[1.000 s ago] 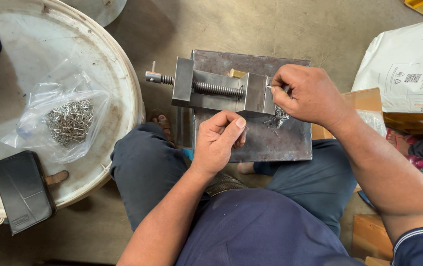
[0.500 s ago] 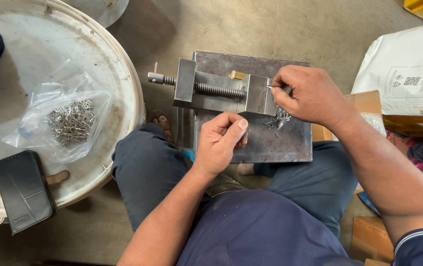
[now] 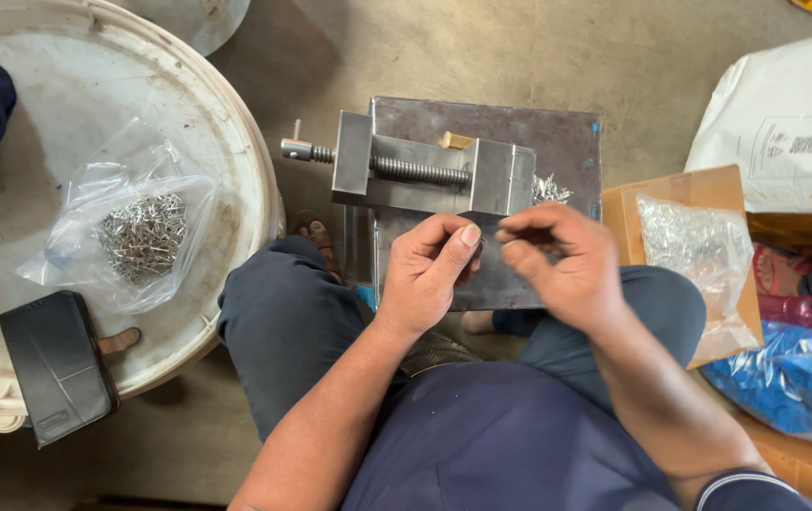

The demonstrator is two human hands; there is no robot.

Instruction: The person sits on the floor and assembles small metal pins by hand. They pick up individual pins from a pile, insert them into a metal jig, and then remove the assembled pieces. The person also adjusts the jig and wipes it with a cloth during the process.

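The person sits with a metal plate (image 3: 557, 142) on their lap. A small steel vise (image 3: 425, 170) sits at the plate's far edge. Both hands meet at its near edge. The left hand (image 3: 430, 274) and right hand (image 3: 567, 265) pinch something too tiny to tell. Little shiny metal bits (image 3: 550, 189) lie beside the vise.

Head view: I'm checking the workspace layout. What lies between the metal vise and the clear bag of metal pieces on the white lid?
Only the white lid's rim and bare concrete floor separate vise and bag.
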